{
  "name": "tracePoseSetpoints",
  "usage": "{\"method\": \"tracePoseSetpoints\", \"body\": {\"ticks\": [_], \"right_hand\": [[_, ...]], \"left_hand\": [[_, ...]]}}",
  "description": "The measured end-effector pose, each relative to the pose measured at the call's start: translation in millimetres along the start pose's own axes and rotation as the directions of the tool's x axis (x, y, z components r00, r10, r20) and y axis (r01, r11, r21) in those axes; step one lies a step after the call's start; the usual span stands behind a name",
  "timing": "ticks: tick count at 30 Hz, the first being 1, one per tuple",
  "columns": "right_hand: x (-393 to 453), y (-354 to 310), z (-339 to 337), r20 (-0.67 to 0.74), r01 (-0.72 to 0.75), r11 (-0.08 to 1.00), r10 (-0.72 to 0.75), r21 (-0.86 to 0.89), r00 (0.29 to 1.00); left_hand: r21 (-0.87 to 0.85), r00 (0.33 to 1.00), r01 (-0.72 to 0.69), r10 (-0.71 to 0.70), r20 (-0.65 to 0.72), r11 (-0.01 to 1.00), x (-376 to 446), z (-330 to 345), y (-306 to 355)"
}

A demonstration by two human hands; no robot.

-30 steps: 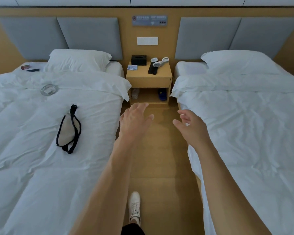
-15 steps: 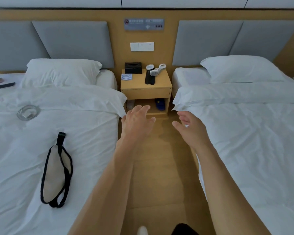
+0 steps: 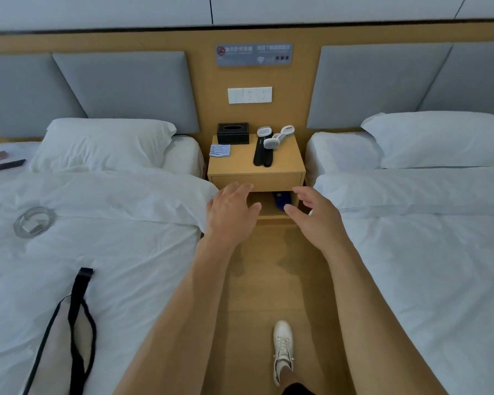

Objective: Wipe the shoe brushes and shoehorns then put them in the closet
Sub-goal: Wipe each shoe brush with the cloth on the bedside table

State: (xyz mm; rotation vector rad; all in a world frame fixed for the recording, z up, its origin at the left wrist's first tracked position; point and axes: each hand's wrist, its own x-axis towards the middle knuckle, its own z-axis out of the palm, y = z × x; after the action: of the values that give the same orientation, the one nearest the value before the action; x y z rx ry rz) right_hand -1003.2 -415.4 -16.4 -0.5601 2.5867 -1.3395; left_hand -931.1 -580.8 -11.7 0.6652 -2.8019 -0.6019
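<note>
Between two white-sheeted beds, looking down a light wood floor (image 3: 271, 280) at a small tan wooden nightstand (image 3: 257, 178) against a tan wall panel with grey padded headboards (image 3: 126, 89) either side. On the nightstand top: black leather tissue box (image 3: 233, 133) at the back left, folded blue-and-white striped cloth (image 3: 220, 151) in front of it, and on the right a bunch of black shoehorns (image 3: 262, 155) lying side by side, with white-handled shoe brushes (image 3: 273, 138) resting across their far ends, all touching. Down in the open shelf, something dark blue (image 3: 282, 198), can't tell what. Above, a white switch-and-socket plate (image 3: 249, 95) and a grey sign (image 3: 253, 54). Over on the left bed (image 3: 111, 252): round clear glass ashtray (image 3: 35, 222), black-strapped beige eye mask (image 3: 66, 337), dark phone (image 3: 9, 165) near the white pillow (image 3: 103, 143). Left hand (image 3: 230, 215) and right hand (image 3: 315, 216) both stretched out in front of the nightstand, fingers loose and spread, holding nothing, not touching anything. White sneaker (image 3: 283, 352) on the floor below.
</note>
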Motion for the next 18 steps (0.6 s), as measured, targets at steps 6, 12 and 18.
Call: {"method": "tracePoseSetpoints", "body": {"ticks": [6,12,18], "right_hand": [[123,6,-19,0.043,0.023,1.000,-0.023,0.001,0.999],[219,19,-35,0.060,0.041,0.999,-0.040,-0.013,0.997],[284,33,-35,0.084,0.044,0.999,-0.043,-0.009,0.995]], "left_hand": [[0.042,0.998,0.059,-0.059,-0.010,0.997,113,5,28],[0.009,0.996,0.090,-0.090,0.001,0.996,200,23,54],[-0.018,0.993,0.116,-0.116,-0.012,0.993,262,36,56]]}}
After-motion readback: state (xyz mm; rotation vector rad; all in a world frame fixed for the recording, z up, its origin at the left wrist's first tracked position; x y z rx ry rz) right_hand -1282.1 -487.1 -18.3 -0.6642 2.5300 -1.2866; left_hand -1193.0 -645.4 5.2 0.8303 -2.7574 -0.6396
